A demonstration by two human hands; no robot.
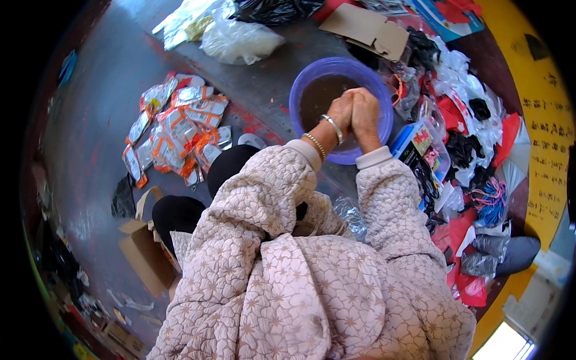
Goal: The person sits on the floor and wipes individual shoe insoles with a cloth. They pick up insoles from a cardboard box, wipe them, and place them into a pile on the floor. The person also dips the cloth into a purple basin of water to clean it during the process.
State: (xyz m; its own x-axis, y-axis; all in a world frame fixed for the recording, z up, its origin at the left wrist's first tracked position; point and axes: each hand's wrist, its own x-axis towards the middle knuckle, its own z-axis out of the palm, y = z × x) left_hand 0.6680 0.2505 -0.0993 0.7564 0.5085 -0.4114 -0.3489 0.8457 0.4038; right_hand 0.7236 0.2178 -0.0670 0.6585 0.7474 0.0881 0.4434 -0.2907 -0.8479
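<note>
A: Quick pass. We see both hands over the purple basin (300, 90) on the grey floor (102, 120), top centre of the head view. Left hand (340, 112), right hand (364, 111).

B: Agreed. We note the two hands pressed together, side against side, fingers curled down toward the dark water (318, 93) in the basin. Whether they pinch anything between them, we cannot tell; the fingertips are hidden.

A: Left wrist carries a silver bangle (332, 127) and a beaded bracelet (315, 145). Both sleeves are the pink quilted jacket (300, 282).

B: Surroundings. We mark a pile of orange-and-silver foil sachets (177, 129) on the floor, well to the left of the basin, apart from it.

A: Right of the basin we see a heap of mixed plastic wrappers (462, 114), red, white and black, close up against the basin's rim.

B: Clear plastic bag (237, 41) above the basin, near it. Flattened cardboard piece (366, 27) upper right of that. Open cardboard box (144, 255) at lower left, beside the knee.

A: Done.
</note>
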